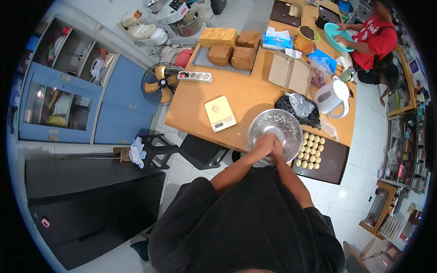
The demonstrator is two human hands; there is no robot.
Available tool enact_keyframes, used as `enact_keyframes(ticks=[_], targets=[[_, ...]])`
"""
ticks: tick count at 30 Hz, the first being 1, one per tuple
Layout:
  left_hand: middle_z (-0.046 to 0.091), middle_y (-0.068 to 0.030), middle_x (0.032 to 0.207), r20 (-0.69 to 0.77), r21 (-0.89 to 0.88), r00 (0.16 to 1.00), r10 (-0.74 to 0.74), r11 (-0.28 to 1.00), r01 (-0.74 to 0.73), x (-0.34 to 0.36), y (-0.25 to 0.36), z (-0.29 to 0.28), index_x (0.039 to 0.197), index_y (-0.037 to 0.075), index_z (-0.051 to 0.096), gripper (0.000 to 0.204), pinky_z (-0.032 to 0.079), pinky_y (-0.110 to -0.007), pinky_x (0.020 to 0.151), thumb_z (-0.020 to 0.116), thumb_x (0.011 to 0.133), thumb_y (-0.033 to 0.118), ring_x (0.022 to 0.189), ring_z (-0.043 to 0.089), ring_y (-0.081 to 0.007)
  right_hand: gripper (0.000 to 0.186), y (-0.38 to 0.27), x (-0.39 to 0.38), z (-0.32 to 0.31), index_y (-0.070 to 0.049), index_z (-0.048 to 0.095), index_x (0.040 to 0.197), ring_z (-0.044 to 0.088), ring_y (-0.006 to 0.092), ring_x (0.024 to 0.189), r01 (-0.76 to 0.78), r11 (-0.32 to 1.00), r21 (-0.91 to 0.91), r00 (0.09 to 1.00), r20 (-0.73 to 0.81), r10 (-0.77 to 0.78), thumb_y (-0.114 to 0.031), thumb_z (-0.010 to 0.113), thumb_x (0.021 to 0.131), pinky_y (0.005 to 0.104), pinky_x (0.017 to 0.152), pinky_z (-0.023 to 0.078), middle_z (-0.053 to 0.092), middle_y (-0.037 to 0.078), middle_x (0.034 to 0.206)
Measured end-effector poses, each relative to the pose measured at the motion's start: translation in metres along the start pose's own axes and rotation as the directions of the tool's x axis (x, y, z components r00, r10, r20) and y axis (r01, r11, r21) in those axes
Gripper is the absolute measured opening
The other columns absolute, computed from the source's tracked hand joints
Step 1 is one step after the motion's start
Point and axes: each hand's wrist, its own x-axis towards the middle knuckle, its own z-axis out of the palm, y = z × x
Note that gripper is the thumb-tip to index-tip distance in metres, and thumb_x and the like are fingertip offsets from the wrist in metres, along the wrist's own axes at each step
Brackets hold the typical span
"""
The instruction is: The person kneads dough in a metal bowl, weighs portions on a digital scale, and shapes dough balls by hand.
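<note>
Shaped pale balls (312,158) lie on the dark tray (337,166); a small lump (215,109) sits on the scale (223,120). Left hand (265,144) and right hand (277,149) are pressed together over the bowl (289,129); anything pinched, and the amount left, cannot be determined.

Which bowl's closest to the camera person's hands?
The silver mixing bowl, beneath the left hand and right hand; other bowls, like the turquoise bowl, are farther away.

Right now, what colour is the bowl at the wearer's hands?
The bowl is silver, clearest in head view.
</note>
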Motion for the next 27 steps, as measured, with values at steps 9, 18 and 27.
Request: enact_keyframes(ticks=[9,18,27], targets=[[0.061,-0.0256,0.112,-0.136,-0.169,0.963,0.231,0.953,-0.252,0.001,0.031,-0.065,0.113,0.001,0.063,0.031,0.046,-0.042,0.089,0.054,0.088,0.018,0.103,0.059,-0.0392,0.055,0.011,0.019,0.018,-0.006,0.048,0.130,0.045,0.0380,0.126,0.182,0.969,-0.164,0.975,0.160,-0.156,-0.016,0.066,0.079,0.0423,0.103,0.040,0.047,0.021,0.136],[0.070,-0.0106,0.095,-0.064,-0.391,0.998,0.027,0.919,-0.050,-0.006,-0.040,-0.032,0.103,0.002,0.069,0.025,0.050,-0.032,0.079,0.065,0.078,0.006,0.089,0.065,-0.0157,0.039,-0.046,-0.006,-0.033,-0.009,0.049,0.133,0.056,0.0204,0.110,-0.080,0.684,0.725,0.997,0.051,0.063,-0.025,0.052,0.098,0.0335,0.096,0.043,0.055,0.005,0.128],[0.070,-0.0142,0.098,-0.172,-0.530,0.980,-0.104,0.848,-0.003,0.003,-0.027,-0.002,0.110,0.003,0.067,0.030,0.049,-0.032,0.080,0.061,0.088,0.022,0.092,0.066,-0.0217,0.040,-0.059,-0.029,-0.050,-0.004,0.058,0.124,0.058,0.0139,0.104,0.026,0.612,0.790,1.000,-0.030,-0.005,-0.030,0.060,0.094,0.0291,0.089,0.048,0.062,0.005,0.116]])
